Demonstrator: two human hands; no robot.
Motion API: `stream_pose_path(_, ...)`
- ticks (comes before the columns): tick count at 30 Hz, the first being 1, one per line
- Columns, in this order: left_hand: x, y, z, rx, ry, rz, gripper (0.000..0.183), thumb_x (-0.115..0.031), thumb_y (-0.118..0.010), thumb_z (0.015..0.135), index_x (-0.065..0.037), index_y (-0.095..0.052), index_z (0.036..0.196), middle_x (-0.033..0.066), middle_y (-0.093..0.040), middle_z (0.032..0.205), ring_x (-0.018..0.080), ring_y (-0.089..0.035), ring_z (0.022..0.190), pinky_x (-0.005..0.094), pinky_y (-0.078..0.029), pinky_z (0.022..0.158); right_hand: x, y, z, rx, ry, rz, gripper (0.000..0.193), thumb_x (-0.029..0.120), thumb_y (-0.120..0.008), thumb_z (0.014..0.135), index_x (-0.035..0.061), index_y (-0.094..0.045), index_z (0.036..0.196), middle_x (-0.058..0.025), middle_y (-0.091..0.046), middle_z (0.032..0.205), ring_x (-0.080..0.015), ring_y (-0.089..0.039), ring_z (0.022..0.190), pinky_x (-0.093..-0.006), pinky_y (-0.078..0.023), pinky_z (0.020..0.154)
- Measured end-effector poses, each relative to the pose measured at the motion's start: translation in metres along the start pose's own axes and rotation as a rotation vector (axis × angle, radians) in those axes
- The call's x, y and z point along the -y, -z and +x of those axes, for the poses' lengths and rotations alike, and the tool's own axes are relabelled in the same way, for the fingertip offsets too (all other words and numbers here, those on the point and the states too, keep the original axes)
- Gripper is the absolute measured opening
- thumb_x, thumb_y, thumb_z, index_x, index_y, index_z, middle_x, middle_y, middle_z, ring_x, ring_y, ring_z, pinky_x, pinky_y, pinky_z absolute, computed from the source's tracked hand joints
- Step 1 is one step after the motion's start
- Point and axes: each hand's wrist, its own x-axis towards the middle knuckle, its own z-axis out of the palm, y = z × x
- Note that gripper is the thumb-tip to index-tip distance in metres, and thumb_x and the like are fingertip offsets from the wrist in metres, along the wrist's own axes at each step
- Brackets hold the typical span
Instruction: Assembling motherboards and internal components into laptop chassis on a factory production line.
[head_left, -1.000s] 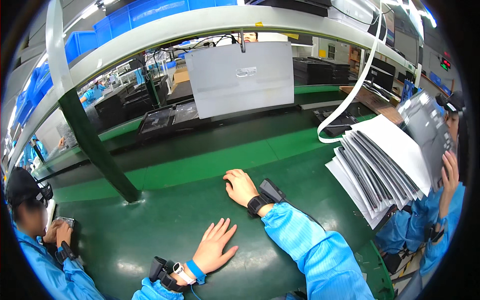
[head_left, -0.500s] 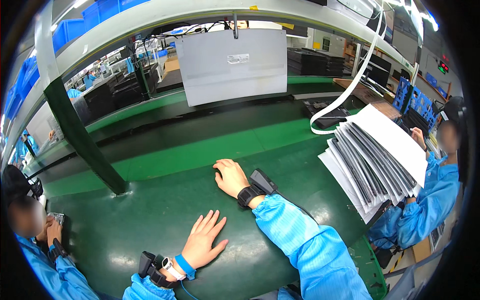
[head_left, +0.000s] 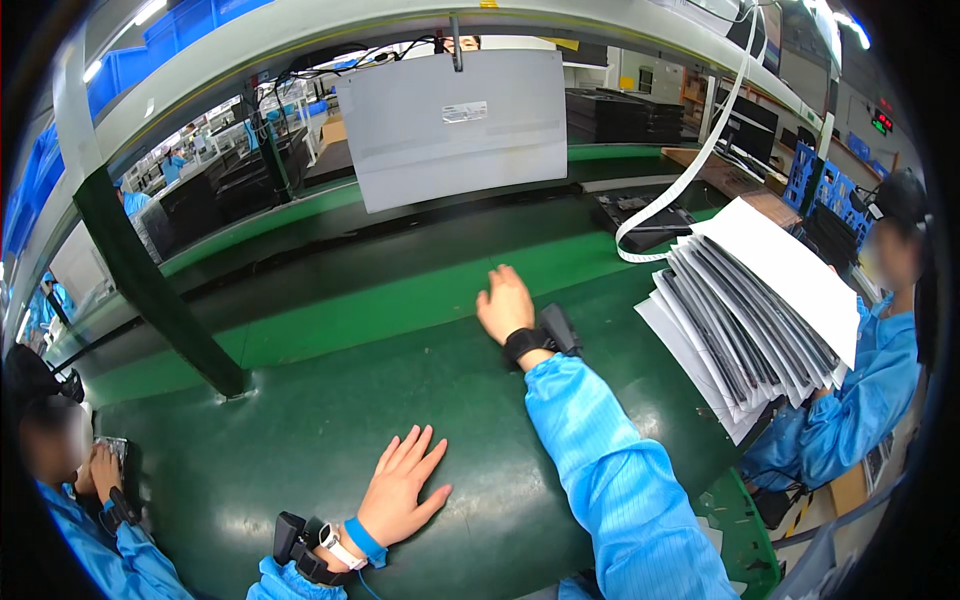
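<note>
Palm down on the green tabletop, my left hand lies with its fingers spread and nothing in them. A blue band, a white watch and a black strap with a small dark box circle that wrist. My right hand reaches farther forward, over the far edge of the tabletop; its fingers point away, thumb apart, and I see nothing held. It is nearest to the green strip beyond the edge. A black strap with a dark module sits on the right wrist.
On the right stands a leaning stack of white and dark thin sheets, with a person in blue beside it. A white strap hangs nearby. Ahead is a grey panel. A green post and another person's hands are left.
My right hand has moved forward and to the right, from the tabletop toward the green strip. My left hand has stayed nearly in place. The view has shifted slightly.
</note>
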Motion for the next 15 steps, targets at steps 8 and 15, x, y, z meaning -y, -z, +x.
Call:
stream_pose_path(8, -0.003, 0.004, -0.001, 0.019, 0.035, -0.012, 0.057, -0.027, -0.06, 0.082, -0.005, -0.043, 0.132, 0.0193, -0.033, 0.141, 0.0339, -0.025, 0.134, 0.0465, -0.017, 0.109, -0.062, 0.003, 0.039, 0.133, -0.264, -0.141, 0.035, 0.017, -0.057, 0.074, -0.0099, -0.056, 0.098, -0.0283, -0.053, 0.114, -0.0369, -0.048, 0.113, -0.0396, -0.038, 0.099)
stream_pose_path(15, -0.004, 0.006, 0.003, 0.038, 0.076, -0.043, 0.054, -0.025, -0.063, 0.079, -0.007, -0.048, 0.128, 0.0178, -0.037, 0.139, 0.0329, -0.03, 0.132, 0.0467, -0.02, 0.107, -0.155, 0.017, 0.069, 0.112, -0.364, -0.368, 0.045, 0.015, -0.057, 0.073, -0.0091, -0.051, 0.111, -0.0302, -0.04, 0.129, -0.039, -0.035, 0.124, -0.0388, -0.026, 0.108)
